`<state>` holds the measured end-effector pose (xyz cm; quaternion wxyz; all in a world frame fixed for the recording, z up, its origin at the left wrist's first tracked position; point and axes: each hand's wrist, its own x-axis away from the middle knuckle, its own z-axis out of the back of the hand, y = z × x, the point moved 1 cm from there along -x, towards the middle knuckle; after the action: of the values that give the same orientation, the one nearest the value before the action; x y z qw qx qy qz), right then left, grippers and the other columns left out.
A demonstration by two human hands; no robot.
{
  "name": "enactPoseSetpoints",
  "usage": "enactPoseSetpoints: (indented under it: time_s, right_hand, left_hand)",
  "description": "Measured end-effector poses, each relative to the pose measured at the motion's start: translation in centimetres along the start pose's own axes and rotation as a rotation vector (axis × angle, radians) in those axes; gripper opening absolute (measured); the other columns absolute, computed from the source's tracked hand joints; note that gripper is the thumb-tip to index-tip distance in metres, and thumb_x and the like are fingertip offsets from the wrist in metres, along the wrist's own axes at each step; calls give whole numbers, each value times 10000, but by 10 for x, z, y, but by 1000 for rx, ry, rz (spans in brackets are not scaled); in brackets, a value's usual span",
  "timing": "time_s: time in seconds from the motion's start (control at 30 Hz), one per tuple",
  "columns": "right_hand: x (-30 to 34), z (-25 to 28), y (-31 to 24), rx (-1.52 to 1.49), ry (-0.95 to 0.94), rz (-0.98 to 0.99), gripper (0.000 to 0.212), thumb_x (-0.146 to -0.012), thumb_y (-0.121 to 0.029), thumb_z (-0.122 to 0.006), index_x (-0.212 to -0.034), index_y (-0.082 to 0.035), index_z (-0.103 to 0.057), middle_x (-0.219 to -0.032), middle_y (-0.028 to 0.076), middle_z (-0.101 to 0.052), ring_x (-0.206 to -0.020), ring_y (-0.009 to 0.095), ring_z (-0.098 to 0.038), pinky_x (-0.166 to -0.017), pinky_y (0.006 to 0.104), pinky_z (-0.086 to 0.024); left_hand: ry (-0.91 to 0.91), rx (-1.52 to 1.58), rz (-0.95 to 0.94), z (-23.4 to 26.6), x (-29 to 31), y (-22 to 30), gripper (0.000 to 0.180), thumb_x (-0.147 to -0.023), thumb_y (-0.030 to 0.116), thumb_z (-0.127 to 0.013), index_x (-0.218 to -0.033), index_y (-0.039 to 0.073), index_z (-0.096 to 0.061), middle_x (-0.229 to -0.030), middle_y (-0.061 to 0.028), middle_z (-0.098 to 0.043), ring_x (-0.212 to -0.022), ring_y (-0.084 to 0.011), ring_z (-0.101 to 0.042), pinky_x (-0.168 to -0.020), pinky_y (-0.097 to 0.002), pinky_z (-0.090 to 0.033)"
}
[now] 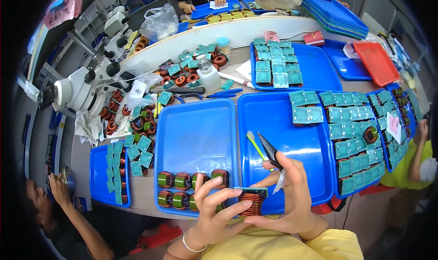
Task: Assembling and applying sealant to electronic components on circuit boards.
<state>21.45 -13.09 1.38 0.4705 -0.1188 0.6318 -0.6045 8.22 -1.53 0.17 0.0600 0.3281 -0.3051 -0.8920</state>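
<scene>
Just above my lap, my left hand (pixel 214 210) grips a copper-wound coil (pixel 252 204) with a thin teal board (pixel 253 189) on its top. My right hand (pixel 292 196) meets the coil from the other side with its thumb. Between its fingers sits a slim pointed tool (pixel 268 150) with a black patterned grip, tip up and to the left; a whitish piece (pixel 279 181) hangs at its lower end. Behind, a yellow-green brush (pixel 255 144) lies in the blue tray (pixel 285 146). Several coils with green bands (pixel 181 181) stand in the left blue tray (pixel 196 137), partly covered by my left hand.
Trays of teal-boarded coils (pixel 351 137) stand at right, another (pixel 276 61) beyond. A glass bottle (pixel 208 74), blue-handled pliers (pixel 223 94) and loose coils (pixel 182 80) lie past the trays. A microscope (pixel 75 89) is at left. Co-workers sit at left, right and across.
</scene>
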Motion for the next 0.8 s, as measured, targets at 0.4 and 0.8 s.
enactPoseSetpoints:
  time_s: [0.4, 0.8]
  right_hand:
    - [-5, -51, 19, -109, 109, -141, 954, -585, -147, -824, -1346, 28, -275, -1179, 162, -434, -943, 246, -585, -843, 335, -441]
    - [-6, -70, 26, -194, 221, -293, 785, -649, -52, -697, -1329, 47, -318, -1170, 193, -486, -967, 233, -590, -907, 331, -395]
  left_hand:
    - [-85, -237, 124, 83, 3, -58, 530, -590, 284, -786, -1058, 127, -593, -1054, -24, -578, -1126, -284, -431, -1042, -515, -122]
    - [-470, -442, 221, 113, -3, -176, 502, -607, 216, -771, -1070, 115, -606, -1049, -49, -607, -1149, -268, -431, -1081, -513, -84]
